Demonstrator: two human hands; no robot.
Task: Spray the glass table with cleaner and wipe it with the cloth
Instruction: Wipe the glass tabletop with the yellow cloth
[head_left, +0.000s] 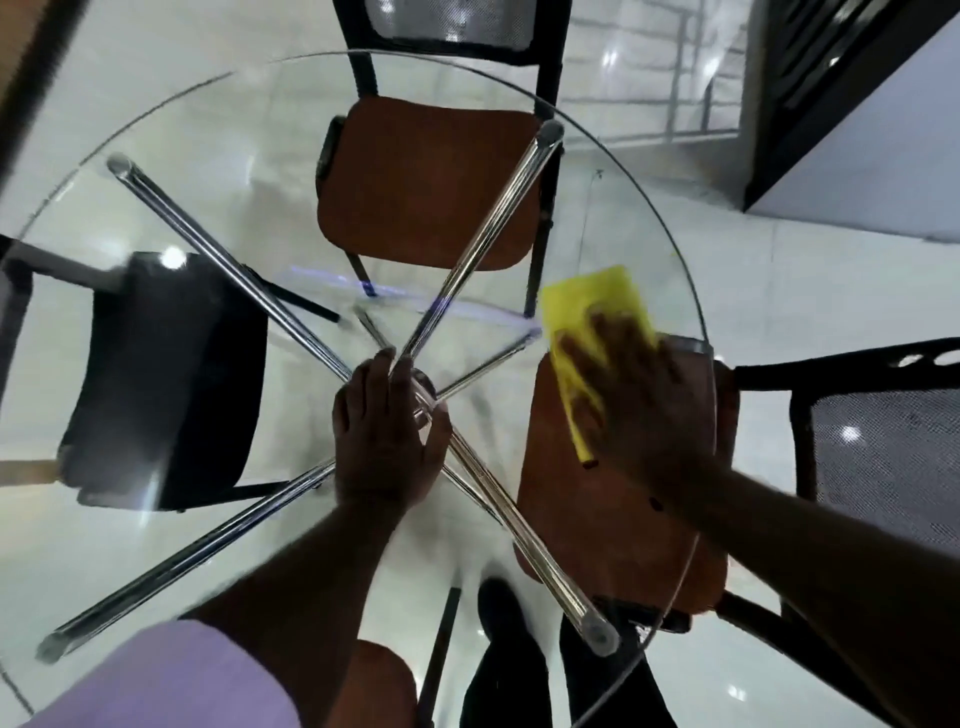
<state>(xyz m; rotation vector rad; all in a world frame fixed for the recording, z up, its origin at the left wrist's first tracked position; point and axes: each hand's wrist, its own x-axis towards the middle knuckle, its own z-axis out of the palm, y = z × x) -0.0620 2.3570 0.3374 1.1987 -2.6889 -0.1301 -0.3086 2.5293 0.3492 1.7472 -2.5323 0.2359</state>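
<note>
Found yellow cloth (592, 304) flat on glass table (249, 135), hard by right edge, about midway between far and near edges. Was pinned under right hand (631, 400), fingers (618, 335) straight and spread, pressing down on top, not curled round it. Stuck out past the fingertips toward far edge; also showed as a thin strip on the centre side of the palm. Blurred there, so couldn't read exact contact finger by finger.

Judged step in hand as wiping. No spray bottle in view. Best done with:
- palm kept flat, pressure even across whole cloth
- overlapping passes from right edge in toward centre
- cloth kept inboard of the rim, to avoid dragging it off
- refold to a clean face on any streaking

Left hand (384, 447) rested flat at table centre, over the crossing of the chrome legs (223, 260), fingers straight and close together, holding nothing. Read as a brace against the wiping push. Would likely need lifting later to wipe beneath it and clear prints.

Seen through the glass: orange-seat chair (431, 182) at far edge, black chair (171, 374) at left edge, second orange seat (613, 530) below right edge, under the wiping hand. Lilac sleeve (171, 675) at near-left edge.
</note>
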